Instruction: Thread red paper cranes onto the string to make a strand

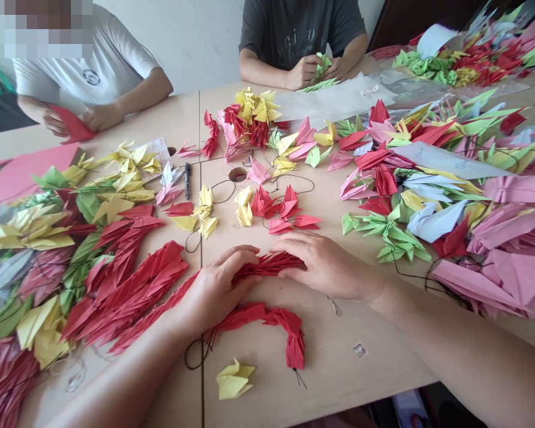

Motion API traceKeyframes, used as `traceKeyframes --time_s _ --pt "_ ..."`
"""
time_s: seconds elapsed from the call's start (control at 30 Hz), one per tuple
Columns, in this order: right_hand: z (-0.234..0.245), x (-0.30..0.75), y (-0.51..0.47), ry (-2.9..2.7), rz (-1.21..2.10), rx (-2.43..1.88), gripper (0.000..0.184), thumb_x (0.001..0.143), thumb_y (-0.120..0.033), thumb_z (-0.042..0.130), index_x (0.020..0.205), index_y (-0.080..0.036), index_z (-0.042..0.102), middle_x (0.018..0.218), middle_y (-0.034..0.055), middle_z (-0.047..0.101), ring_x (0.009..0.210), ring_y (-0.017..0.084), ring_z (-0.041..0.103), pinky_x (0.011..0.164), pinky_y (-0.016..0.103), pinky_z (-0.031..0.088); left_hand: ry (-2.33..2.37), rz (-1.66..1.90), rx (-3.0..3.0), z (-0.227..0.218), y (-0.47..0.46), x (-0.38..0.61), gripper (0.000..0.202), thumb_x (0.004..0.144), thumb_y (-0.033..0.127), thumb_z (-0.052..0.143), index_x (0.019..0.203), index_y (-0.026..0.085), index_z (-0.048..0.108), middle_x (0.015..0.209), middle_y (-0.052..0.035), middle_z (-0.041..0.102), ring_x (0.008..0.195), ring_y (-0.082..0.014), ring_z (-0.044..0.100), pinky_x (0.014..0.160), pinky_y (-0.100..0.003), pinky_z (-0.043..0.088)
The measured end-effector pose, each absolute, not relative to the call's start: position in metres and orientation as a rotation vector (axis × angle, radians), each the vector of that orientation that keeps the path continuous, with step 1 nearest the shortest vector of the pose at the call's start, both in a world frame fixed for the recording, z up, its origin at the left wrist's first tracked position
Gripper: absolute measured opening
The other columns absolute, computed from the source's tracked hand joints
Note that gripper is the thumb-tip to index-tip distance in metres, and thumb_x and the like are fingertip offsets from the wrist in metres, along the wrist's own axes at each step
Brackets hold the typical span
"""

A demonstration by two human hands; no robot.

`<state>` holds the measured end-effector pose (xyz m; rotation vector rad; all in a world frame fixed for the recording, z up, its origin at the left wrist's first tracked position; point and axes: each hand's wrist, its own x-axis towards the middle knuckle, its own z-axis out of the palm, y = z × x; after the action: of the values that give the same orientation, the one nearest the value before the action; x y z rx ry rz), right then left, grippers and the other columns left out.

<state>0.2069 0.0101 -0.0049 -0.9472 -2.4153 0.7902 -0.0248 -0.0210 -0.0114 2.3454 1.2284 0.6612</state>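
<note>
My left hand (216, 288) and my right hand (321, 264) rest on the table, both curled around a stack of red folded paper cranes (267, 264) strung together. The fingers press the stack from either side. A second string of red cranes (276, 324) curves below my hands on a black thread. One loose yellow folded crane (234, 379) lies near the front edge.
Heaps of red, yellow, green and pink paper cranes (116, 279) cover the wooden table (339, 368) left and right. A black pen (188, 180) lies in the middle. Two other people sit opposite, one holding red paper (74, 125), one folding green paper (323, 65).
</note>
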Motion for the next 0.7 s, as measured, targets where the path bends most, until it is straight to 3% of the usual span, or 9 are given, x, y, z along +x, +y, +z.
traceKeyframes --time_s 0.13,0.27,0.6,0.7 --pt "-0.0049 0.2072 0.0097 -2.433 0.76 -0.846 0.026 0.086 -0.014 0.07 0.111 -0.021 0.063 0.113 0.0073 0.068 0.107 0.023 0.063 0.093 0.039 0.051 1.264 0.645 2.312 -0.0111 -0.0216 -0.0235 0.009 0.088 0.018 0.063 0.095 0.021 0.057 0.115 -0.007 0.069 0.093 -0.0164 0.07 0.077 -0.027 0.058" --pt "-0.0093 0.2078 0.01 -2.546 0.626 -0.739 0.037 0.087 -0.014 0.066 0.123 -0.023 0.063 0.125 0.0101 0.064 0.117 0.026 0.059 0.103 0.047 0.045 1.271 0.647 2.294 -0.0111 -0.022 -0.0229 0.013 0.087 0.017 0.064 0.097 0.021 0.056 0.115 -0.007 0.069 0.095 -0.0171 0.07 0.079 -0.029 0.059" --pt "-0.0127 0.2045 0.0082 -2.54 0.582 -0.721 0.034 0.09 -0.019 0.063 0.123 -0.02 0.064 0.12 0.0101 0.068 0.113 0.026 0.061 0.101 0.047 0.048 1.28 0.641 2.288 -0.0118 -0.0246 -0.0241 0.023 0.086 0.016 0.066 0.104 0.023 0.054 0.118 -0.0072 0.068 0.101 -0.0186 0.07 0.083 -0.03 0.059" --pt "-0.0119 0.2036 0.0082 -2.5 0.639 -0.746 0.035 0.087 -0.014 0.065 0.122 -0.017 0.063 0.118 0.0104 0.07 0.111 0.025 0.063 0.101 0.045 0.048 1.313 0.641 2.305 -0.0118 -0.0236 -0.0238 0.026 0.086 0.019 0.066 0.109 0.022 0.054 0.115 -0.0074 0.069 0.102 -0.0196 0.07 0.085 -0.032 0.059"
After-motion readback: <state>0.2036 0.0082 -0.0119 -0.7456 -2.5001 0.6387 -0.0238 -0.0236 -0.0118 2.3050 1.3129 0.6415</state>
